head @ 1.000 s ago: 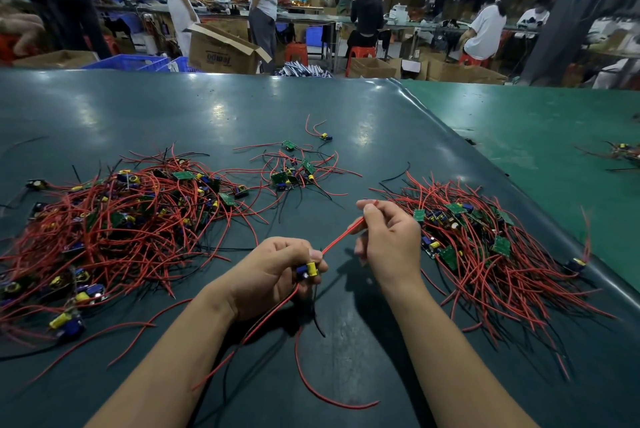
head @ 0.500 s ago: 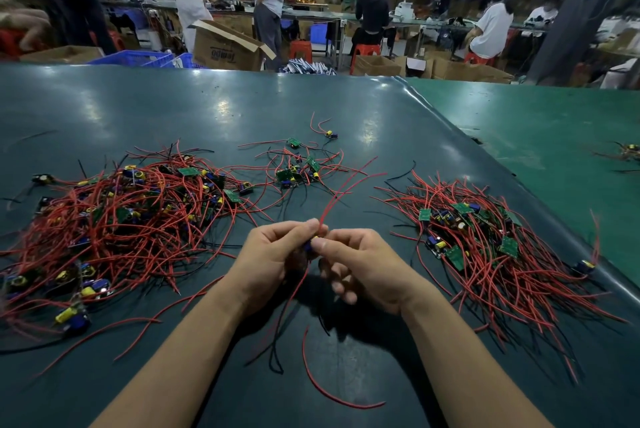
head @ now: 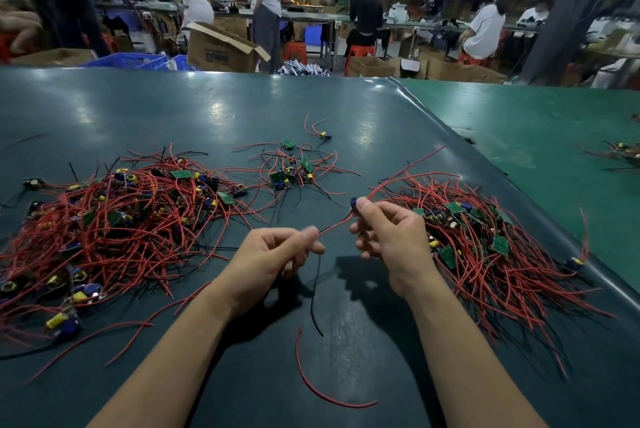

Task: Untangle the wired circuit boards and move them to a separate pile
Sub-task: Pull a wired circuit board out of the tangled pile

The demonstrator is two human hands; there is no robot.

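- A loose red wire (head: 323,389) curves on the table (head: 173,105) nearest the camera, between the forearms.
- The left hand (head: 277,254) has curled fingers pinching a red lead (head: 334,227); a black wire (head: 314,296) hangs below it.
- The right hand (head: 384,233), raised a little higher, pinches a small board (head: 354,203) between thumb and fingertips; the lead runs taut between the hands.
- More red wires arc from the board toward the right pile (head: 491,240), just beside the right hand.
- The big tangled pile (head: 121,219) lies to the left, well apart.
- A small cluster (head: 291,174) sits farther back, centre.
- Beyond the table stand cardboard boxes (head: 221,46) and people at benches.
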